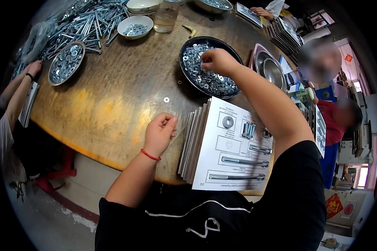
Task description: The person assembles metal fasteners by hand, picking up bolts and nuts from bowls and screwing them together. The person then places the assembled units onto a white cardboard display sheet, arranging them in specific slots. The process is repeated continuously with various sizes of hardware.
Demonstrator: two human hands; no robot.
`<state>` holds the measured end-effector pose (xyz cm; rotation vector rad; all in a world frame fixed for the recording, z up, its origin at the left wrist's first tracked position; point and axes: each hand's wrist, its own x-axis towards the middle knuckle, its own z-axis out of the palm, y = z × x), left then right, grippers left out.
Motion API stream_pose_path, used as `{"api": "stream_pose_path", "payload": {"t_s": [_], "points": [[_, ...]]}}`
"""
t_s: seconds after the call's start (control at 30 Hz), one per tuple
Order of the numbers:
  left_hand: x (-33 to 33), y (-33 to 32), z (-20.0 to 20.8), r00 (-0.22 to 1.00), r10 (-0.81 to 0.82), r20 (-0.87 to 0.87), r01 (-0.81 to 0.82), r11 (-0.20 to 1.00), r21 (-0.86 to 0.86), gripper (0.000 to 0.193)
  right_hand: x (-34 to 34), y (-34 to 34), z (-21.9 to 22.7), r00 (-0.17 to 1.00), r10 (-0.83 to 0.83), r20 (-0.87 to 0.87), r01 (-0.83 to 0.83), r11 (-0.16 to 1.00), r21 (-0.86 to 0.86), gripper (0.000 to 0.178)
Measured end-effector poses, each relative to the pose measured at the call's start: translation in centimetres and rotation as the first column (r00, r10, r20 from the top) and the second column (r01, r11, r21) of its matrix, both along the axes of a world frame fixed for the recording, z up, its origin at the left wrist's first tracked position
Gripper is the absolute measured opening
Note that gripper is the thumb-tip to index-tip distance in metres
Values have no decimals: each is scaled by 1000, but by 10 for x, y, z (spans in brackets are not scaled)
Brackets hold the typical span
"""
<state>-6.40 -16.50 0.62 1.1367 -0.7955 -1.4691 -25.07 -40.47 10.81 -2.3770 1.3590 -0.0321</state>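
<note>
My right hand [220,61] reaches into a black bowl [182,69] heaped with metal washers [215,82]. Its fingers are curled together at the washers, and what they pinch, if anything, is hidden. On the wooden table, my left hand [160,130] rests with fingers curled in and thumb against them; nothing held can be made out. Just right of it stands a thick stack of white cards [190,144]. The top card [213,148] carries a large washer [228,121], several short bolts [248,130] and long bolts [243,161]. One printed box on it has no part in it.
A loose washer [166,100] lies on the table [125,90]. Farther off are a metal dish of washers [65,63], a white bowl [135,27], a glass of liquid [165,19], piled long bolts [90,25] and nested metal bowls [274,72]. Other people's hands [34,68] work at the edges.
</note>
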Motion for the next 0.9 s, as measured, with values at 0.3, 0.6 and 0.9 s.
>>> {"api": "stream_pose_path", "payload": {"t_s": [0.3,0.6,0.9], "points": [[22,-20,105,663,143,-735,-70,989,130,32,29,85,93,810,-79,582,-128,943,307,36],[-13,6,155,460,-71,-885,170,985,9,41,49,208,112,849,411,331,-373,911,-174,26],[-32,53,160,544,-99,-833,136,990,-29,48,28,265,123,931,236,278,-215,971,-105,30]]}}
